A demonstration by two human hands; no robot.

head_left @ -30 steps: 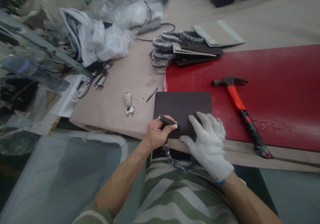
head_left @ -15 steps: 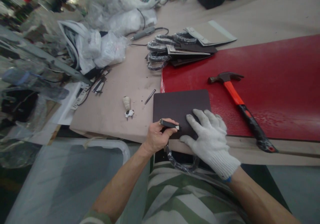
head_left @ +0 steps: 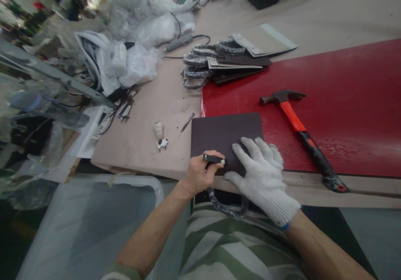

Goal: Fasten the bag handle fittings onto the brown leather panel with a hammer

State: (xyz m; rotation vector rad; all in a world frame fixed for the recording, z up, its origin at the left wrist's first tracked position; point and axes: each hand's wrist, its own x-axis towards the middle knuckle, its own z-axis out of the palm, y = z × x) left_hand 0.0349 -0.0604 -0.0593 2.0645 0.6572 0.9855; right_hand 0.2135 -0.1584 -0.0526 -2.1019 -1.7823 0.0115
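Note:
A dark brown leather panel (head_left: 224, 134) lies flat at the near edge of the table, half on a red board (head_left: 328, 104). My right hand (head_left: 261, 173), in a white knit glove, presses flat on the panel's near right corner with fingers spread. My bare left hand (head_left: 200, 173) is closed round a small dark strip with a white tip (head_left: 214, 159), held at the panel's near edge. A plastic-wrapped curved handle (head_left: 225, 205) hangs below the table edge between my hands.
A hammer with a red and black handle (head_left: 300, 134) lies on the red board to the right. A stack of panels and wrapped handles (head_left: 219, 61) sits behind. A thin metal pin (head_left: 188, 122) and a small white piece (head_left: 159, 130) lie left. Plastic bags (head_left: 125, 59) pile far left; a translucent bin (head_left: 87, 221) stands below.
The view has drifted slightly. My left hand has turned the small strip a little more level at the panel's edge. My gloved right hand stays pressed on the panel.

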